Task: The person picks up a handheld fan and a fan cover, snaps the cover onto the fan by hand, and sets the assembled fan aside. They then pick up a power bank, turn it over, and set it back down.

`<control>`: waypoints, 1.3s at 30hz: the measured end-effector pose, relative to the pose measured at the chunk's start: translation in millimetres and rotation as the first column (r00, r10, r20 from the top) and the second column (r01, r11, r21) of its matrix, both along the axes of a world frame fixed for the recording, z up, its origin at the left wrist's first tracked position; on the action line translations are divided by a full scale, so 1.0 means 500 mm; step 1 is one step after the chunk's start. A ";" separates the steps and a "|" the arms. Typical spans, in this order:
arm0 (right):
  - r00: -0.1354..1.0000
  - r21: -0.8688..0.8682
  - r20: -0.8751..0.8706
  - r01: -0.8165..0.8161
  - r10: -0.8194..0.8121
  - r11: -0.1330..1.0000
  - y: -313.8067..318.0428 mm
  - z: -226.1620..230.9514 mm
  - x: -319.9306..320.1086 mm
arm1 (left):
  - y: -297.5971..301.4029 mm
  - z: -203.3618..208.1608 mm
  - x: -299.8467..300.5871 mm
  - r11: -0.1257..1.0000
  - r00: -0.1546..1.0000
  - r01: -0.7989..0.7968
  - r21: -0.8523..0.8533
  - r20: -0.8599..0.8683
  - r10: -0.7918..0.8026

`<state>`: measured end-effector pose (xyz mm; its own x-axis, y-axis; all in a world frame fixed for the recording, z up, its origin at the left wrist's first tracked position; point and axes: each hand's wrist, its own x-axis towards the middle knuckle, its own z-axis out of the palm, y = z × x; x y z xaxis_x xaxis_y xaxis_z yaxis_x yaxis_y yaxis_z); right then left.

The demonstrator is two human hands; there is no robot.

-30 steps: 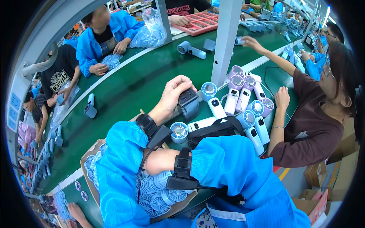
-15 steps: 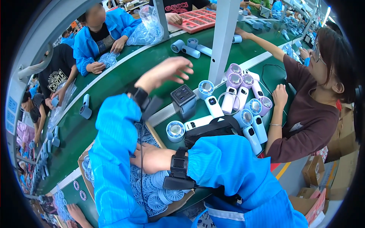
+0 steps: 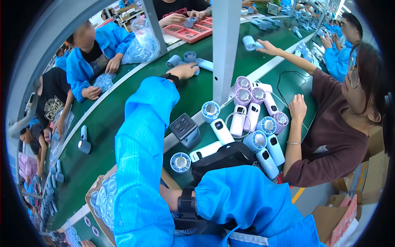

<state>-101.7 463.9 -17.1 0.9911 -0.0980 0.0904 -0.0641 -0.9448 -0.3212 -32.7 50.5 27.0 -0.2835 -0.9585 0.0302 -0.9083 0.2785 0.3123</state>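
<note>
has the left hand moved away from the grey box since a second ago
Yes. The left hand has left the grey box and stretched far across the green belt to the blue fan parts.

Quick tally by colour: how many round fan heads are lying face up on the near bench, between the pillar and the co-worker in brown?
Purple fan heads: 4
Blue fan heads: 4
Total: 8
</note>
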 end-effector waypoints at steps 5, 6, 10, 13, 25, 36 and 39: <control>0.998 0.019 0.069 0.004 -0.005 1.000 -0.009 -0.018 -0.006 | 0.036 -0.005 -0.001 0.968 0.953 -0.248 -0.045 0.165 0.252; 0.995 0.019 0.097 0.005 -0.007 1.000 -0.011 -0.019 -0.004 | 0.053 0.003 0.006 0.965 0.951 -0.258 -0.044 0.165 0.262; 0.911 0.019 0.411 -0.003 -0.005 1.000 -0.033 -0.009 0.017 | 0.144 0.064 0.089 0.857 0.793 -0.427 0.290 -0.336 0.509; 0.897 0.012 0.439 -0.065 0.053 0.998 -0.049 0.068 0.012 | 0.255 0.149 0.154 0.901 0.685 -0.411 0.136 -0.605 0.404; 0.933 0.052 0.299 -0.224 0.199 0.973 -0.074 0.124 -0.005 | 0.844 0.219 0.105 0.946 -0.052 -0.295 0.133 -0.991 0.123; 0.808 0.944 0.284 -0.140 -0.517 0.300 -0.091 0.208 0.022 | 0.999 0.190 0.140 0.795 0.051 -0.606 0.011 -0.997 0.053; 0.808 0.923 0.369 -0.261 -0.459 0.282 -0.074 0.223 0.015 | 0.994 0.173 0.125 0.825 0.260 -0.526 -0.209 -0.963 -0.078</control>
<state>-94.4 426.9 94.2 0.7787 -0.5590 0.2849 0.3647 0.0337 -0.9305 29.5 547.3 113.5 0.4547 -0.7512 0.4784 -0.1291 0.4758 0.8700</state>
